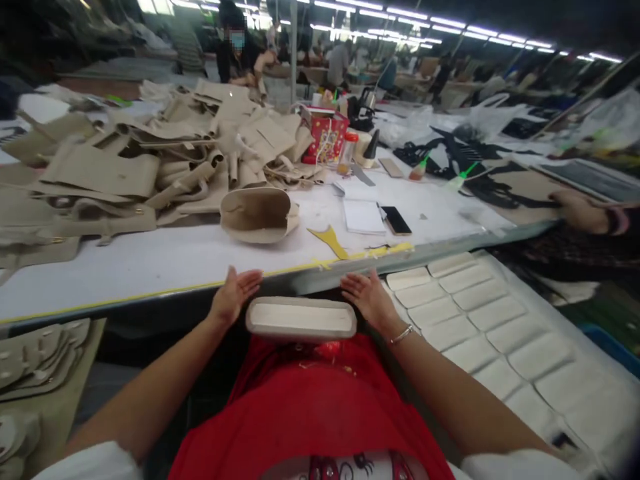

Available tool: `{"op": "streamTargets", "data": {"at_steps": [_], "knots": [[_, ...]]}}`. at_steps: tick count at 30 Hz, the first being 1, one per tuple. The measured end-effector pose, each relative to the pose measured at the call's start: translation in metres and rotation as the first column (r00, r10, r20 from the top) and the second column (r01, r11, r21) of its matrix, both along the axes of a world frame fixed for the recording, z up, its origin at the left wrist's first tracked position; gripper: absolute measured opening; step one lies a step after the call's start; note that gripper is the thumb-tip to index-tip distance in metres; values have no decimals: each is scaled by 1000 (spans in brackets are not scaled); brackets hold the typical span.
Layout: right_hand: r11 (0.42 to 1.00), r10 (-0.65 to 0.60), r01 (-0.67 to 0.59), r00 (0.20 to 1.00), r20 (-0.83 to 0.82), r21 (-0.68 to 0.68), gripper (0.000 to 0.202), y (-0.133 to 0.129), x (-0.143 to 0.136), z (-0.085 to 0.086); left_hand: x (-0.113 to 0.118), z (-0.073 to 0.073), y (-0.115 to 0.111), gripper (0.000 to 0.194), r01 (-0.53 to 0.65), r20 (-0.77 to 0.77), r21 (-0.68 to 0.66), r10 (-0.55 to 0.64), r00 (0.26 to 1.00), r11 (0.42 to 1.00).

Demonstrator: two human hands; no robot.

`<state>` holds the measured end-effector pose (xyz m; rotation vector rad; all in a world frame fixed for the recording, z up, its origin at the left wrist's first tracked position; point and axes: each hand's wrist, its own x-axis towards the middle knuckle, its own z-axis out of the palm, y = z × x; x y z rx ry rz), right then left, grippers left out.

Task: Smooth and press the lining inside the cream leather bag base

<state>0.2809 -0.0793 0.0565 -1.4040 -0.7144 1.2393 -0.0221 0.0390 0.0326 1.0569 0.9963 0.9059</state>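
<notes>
A beige bag body [301,331] with a flat cream rectangular base rests in front of my red apron, base facing me. My left hand [235,295] is off its left end, palm turned inward and fingers stretched out. On the opposite side, my right hand [369,299] has its fingers straight, beside the right end; a bracelet circles that wrist. Neither hand is wrapped around the piece, and whether the palms touch it I cannot tell. Beyond them on the white table [165,263] lies another beige bag body [257,217], its hollow opening toward me.
Beige bag parts [200,147] are heaped at the left. A yellow cutout [330,241], notebook [364,217], phone [397,220] and glue bottles [419,169] lie ahead. Cream panels [480,307] sit in rows at right, near another person's hand [580,210].
</notes>
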Motion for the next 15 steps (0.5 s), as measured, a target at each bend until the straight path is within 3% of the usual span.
{"op": "streamTargets", "data": {"at_steps": [2, 3, 5, 9, 11, 15], "knots": [[984, -177, 171, 973, -150, -52, 51, -7, 10, -2, -13, -7, 3, 62, -89, 55, -94, 94, 994, 992], [977, -211, 204, 968, -137, -64, 45, -14, 11, -5, -18, -12, 0, 55, -104, 45, -124, 110, 993, 987], [981, -186, 183, 981, -48, -69, 39, -33, 7, -16, -25, -25, -14, 45, -80, 25, -190, 86, 996, 979], [999, -46, 49, 973, 226, -8, 45, -60, -15, -36, -19, -49, -52, 54, 9, 134, -229, 23, 991, 973], [999, -40, 38, 943, 330, 13, 47, -65, -23, -39, -12, -51, -64, 57, -27, 166, -188, 59, 984, 982], [1000, 9, 3, 876, 482, -25, 51, -63, -29, -38, -4, -39, -69, 54, -58, 103, -126, 71, 992, 990]]}}
